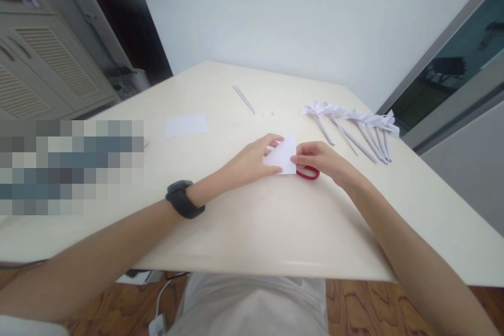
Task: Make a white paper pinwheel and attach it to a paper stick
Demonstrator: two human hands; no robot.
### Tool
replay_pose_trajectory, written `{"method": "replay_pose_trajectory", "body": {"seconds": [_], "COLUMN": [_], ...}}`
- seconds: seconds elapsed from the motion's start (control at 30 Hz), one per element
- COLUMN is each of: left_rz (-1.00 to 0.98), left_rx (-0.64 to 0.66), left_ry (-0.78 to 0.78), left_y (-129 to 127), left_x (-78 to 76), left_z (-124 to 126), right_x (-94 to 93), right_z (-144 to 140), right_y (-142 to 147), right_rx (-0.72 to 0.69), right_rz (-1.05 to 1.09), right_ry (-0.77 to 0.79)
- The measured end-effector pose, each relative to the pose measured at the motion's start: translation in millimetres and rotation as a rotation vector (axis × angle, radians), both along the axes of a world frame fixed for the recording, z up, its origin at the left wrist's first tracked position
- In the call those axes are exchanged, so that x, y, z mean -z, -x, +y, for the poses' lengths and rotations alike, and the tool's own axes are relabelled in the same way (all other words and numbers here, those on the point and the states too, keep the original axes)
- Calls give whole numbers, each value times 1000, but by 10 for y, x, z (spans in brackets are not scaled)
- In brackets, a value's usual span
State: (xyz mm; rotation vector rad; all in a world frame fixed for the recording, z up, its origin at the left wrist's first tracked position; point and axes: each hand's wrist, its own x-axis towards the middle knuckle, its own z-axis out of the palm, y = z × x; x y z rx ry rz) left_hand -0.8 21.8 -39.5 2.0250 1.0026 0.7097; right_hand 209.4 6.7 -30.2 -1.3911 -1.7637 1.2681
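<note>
A folded piece of white paper (282,156), roughly triangular, is held between my two hands above the table. My left hand (258,160), with a black band on its wrist, grips the paper's left side, thumb along the lower edge and fingers behind the upper one. My right hand (317,156) pinches the right edge between thumb and fingers. Red-handled scissors (309,172) lie just under the right hand; the paper and hand hide the rest of them.
Several rolled paper stems with crumpled white paper tops (350,115) lie at the right. A flat white sheet (186,125) is at the left. Two thin paper rolls (244,100) and tiny scraps (272,113) lie farther back on the white table (252,220). A wall stands behind.
</note>
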Motion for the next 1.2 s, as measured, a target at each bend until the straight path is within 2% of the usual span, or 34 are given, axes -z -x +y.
{"method": "replay_pose_trajectory", "body": {"seconds": [0.17,0.4,0.6,0.83,1.0,1.2], "left_rz": [41,7,-56,-162,-178,-227], "left_rx": [88,107,132,95,-30,-46], "left_ry": [-37,8,166,222,255,276], "left_y": [-2,25,58,52,40,82], "left_x": [72,70,40,-46,-140,-137], "left_z": [24,25,101,111,55,76], "right_x": [41,60,13,-6,19,27], "right_z": [24,57,39,49,58,37], "right_y": [-13,0,-13,-42,-55,-81], "right_rx": [-29,-14,-11,-8,-17,-41], "right_rz": [21,31,20,6,-3,-33], "right_ry": [-15,-10,-18,-22,1,5]}}
